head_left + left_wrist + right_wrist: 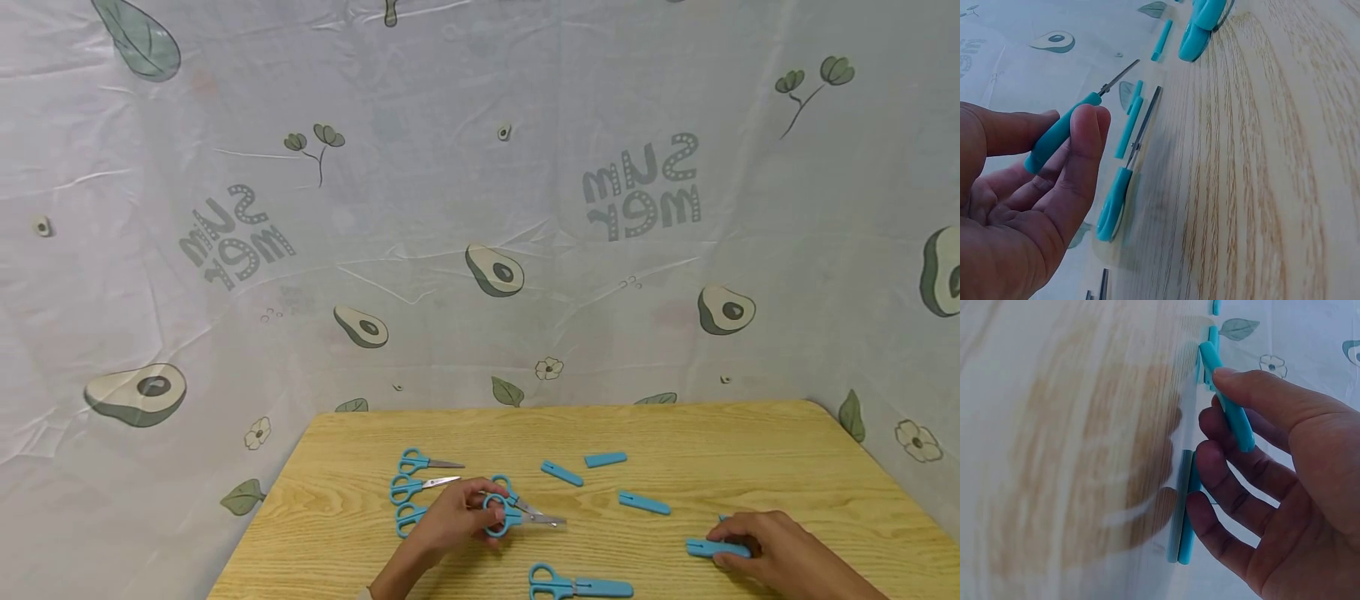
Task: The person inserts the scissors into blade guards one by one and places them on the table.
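Note:
My left hand (459, 515) pinches a pair of scissors (1063, 134) by its blue handle between thumb and fingers, blades pointing right. Just beyond it, a second pair of scissors (1113, 206) lies on the table, partly overlapped by the held pair in the head view. At the right, my right hand (772, 550) holds a slim blue blade cover (1229, 403) between thumb and fingers, its slotted end toward the left hand. Under the right fingers another blue cover (1186, 512) lies on the tabletop, mostly hidden by the hand in the head view.
Three scissors, among them an upper pair (414, 462), lie left of the left hand. Loose blue covers (644, 502) lie between the hands and farther back. Scissors with a covered blade (581, 587) lie at the front of the wooden table (757, 450). A printed curtain (420, 208) hangs behind.

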Tool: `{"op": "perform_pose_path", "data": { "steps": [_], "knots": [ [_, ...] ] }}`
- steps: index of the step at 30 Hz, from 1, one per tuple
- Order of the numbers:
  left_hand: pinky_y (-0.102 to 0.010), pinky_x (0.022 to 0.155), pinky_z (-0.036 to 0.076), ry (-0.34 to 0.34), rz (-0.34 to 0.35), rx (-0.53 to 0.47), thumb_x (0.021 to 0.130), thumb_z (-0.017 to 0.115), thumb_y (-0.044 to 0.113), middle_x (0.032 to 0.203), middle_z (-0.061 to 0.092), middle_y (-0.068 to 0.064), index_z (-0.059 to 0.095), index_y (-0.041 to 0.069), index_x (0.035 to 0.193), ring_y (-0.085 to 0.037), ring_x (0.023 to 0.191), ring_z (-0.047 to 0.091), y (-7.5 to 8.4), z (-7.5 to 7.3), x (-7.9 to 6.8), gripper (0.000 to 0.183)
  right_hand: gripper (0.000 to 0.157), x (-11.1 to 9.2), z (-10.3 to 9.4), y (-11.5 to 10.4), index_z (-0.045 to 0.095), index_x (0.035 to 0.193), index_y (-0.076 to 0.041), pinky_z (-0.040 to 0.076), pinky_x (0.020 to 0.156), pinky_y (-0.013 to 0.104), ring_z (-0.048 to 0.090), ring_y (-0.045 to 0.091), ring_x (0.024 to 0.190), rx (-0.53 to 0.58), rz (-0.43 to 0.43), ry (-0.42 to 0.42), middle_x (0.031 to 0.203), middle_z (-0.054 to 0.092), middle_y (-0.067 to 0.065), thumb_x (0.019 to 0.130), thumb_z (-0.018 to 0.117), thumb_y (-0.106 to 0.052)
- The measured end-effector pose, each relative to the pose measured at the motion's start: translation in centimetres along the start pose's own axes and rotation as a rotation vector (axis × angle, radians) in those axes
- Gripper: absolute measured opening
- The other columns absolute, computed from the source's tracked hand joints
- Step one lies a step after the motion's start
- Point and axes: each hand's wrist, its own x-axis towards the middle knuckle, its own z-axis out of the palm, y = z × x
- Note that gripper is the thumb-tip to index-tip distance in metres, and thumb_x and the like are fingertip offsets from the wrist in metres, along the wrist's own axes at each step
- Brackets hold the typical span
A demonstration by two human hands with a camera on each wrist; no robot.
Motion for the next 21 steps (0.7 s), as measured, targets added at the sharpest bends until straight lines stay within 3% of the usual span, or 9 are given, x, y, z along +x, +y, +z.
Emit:
{"op": "perform_pose_path", "data": {
  "steps": [8,21],
  "knots": [
    [-0.03,0.071,0.068,-0.006,-0.015,-0.042,0.104,0.069,0.003,0.09,0.076,-0.002,0.068,-0.006,0.131,-0.016,0.083,0.076,0.29,-0.24,-0.07,0.029,0.018,0.07,-0.21,0.25,0.08,0.111,-0.016,0.053,0.067,0.02,0.06,-0.011,0.085,-0.004,-0.034,0.02,0.101,0.076,-0.013,0.098,0.079,-0.028],
    [-0.027,0.072,0.067,-0.021,0.004,-0.06,0.104,0.069,0.003,0.091,0.077,-0.005,0.063,-0.011,0.137,-0.012,0.083,0.075,0.76,-0.62,-0.27,0.037,0.024,0.15,-0.09,-0.37,0.078,0.117,-0.009,0.05,0.064,0.02,0.054,-0.007,0.078,0.063,-0.018,0.037,0.101,0.074,-0.012,0.1,0.077,-0.026]
  ]
}}
